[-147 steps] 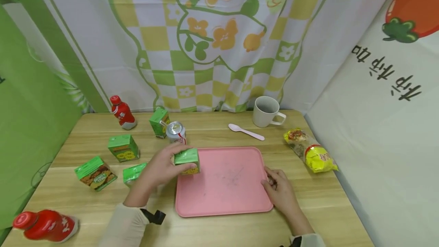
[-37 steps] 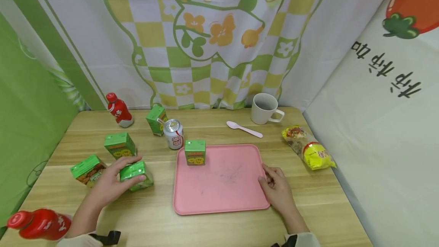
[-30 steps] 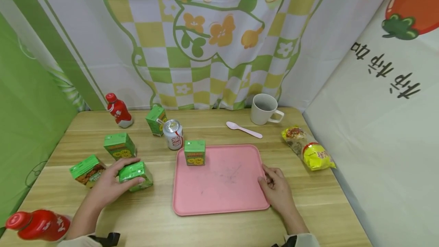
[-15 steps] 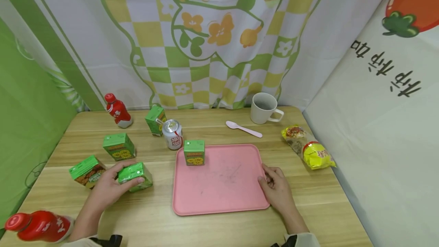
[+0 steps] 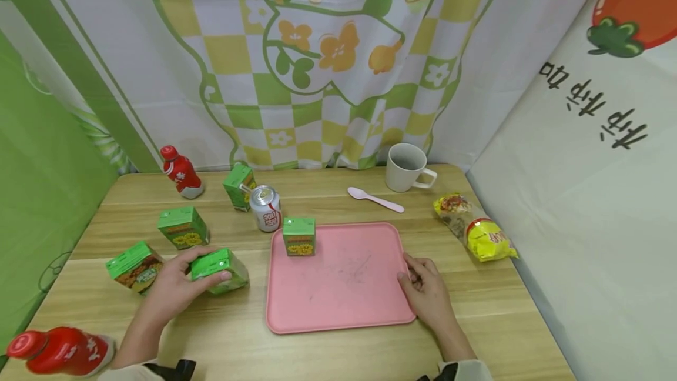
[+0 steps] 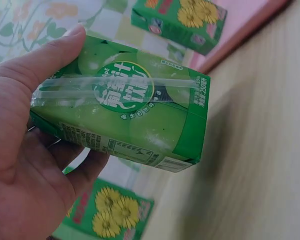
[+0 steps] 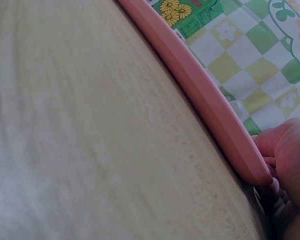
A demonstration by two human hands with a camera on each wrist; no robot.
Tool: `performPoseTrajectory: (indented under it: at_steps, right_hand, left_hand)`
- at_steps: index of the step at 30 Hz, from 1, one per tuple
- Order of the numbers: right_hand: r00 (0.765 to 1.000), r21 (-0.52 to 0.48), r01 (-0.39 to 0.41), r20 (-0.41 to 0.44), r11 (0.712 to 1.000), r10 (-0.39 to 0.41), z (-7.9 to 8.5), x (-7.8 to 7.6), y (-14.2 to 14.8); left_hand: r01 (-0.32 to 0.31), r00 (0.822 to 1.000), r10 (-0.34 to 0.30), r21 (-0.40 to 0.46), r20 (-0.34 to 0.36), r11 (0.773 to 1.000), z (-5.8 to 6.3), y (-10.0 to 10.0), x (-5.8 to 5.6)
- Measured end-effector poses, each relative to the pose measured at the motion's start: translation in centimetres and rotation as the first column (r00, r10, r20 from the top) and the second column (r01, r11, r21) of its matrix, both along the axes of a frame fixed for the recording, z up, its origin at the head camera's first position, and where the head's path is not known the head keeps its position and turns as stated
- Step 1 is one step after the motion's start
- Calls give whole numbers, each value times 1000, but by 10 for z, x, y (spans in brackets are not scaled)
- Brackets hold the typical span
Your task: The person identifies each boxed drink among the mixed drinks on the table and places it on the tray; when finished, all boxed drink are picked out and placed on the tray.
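Curtain: checked and flowered, behind the table, its top cut off by the frame.
Table: wood-grained, its near edge out of frame.
Pink tray: at center, a tray carton standing at its 11 o'clock corner.
Left hand: thumb and fingers clasp a held carton, green, at the tray's 9 o'clock; whether its base touches the table is hard to tell.
Right hand: pinches the tray's rim at 3 o'clock, some fingertips hidden.
Snack bag: yellow-ended, lying at 2 o'clock.
Near bottle: red, toward 8 o'clock, close to the frame's edge.
Side carton: at 9 o'clock, partly hidden by the left hand.
Rear carton: at 10 o'clock, partly screened by a can.
Mug: at 1 o'clock, its inner bottom hard to make out.
Spoon: pink, also at 1 o'clock, nearer the tray.
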State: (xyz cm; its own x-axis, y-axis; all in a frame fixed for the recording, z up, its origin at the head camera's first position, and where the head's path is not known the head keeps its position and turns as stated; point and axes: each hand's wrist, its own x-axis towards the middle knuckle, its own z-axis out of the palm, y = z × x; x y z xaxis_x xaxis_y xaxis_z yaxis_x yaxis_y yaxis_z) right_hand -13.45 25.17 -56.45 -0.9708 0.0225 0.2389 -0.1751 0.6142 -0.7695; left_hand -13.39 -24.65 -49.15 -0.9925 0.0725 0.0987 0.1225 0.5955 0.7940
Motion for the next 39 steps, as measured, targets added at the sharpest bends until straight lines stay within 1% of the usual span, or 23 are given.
performPoseTrajectory:
  at_steps: [3,7,12,16,19,24,27,29,32,34,36,39]
  right_hand:
    - [1000,-2,-1,-4,1000,1,0,-1,0]
    - [1000,-7,-3,-10,1000,3,-1,-1,0]
    - [1000,-5,3,1,1000,-3,-1,1,0]
    - [1000,8,8,5,1000,-8,-2,1,1]
    - [1000,12,5,4,1000,-5,-2,0,1]
    - [1000,12,2,1,1000,-2,-1,-1,1]
    - [1000,11,1,2,1000,-1,-1,-1,0]
    - [1000,12,-2,0,1000,2,-1,-1,-1]
    - [1000,13,3,4,1000,-3,-3,-2,0]
    - [1000,10,6,6,1000,-6,-3,-2,0]
    - [1000,10,9,11,1000,-9,-3,-2,1]
    - [1000,8,11,5,1000,-11,-3,-2,2]
  left_hand:
    - [22,1000,-22,15,-2,1000,7,8,-2]
    - [75,997,-74,71,-20,995,17,22,-6]
    - [146,989,-143,153,-34,977,26,44,-11]
    - [216,976,-213,223,-36,951,29,65,-15]
    - [267,963,-269,273,-30,924,30,80,-18]
    - [336,938,-345,285,-17,898,25,99,-19]
    - [365,926,-377,277,-9,889,21,105,-18]
    - [364,925,-380,278,6,889,18,107,-18]
    - [357,925,-378,282,24,891,17,111,-17]
    - [364,923,-385,286,18,886,18,114,-18]
    - [382,916,-400,289,5,878,19,118,-20]
    - [413,905,-424,273,-22,869,22,128,-26]
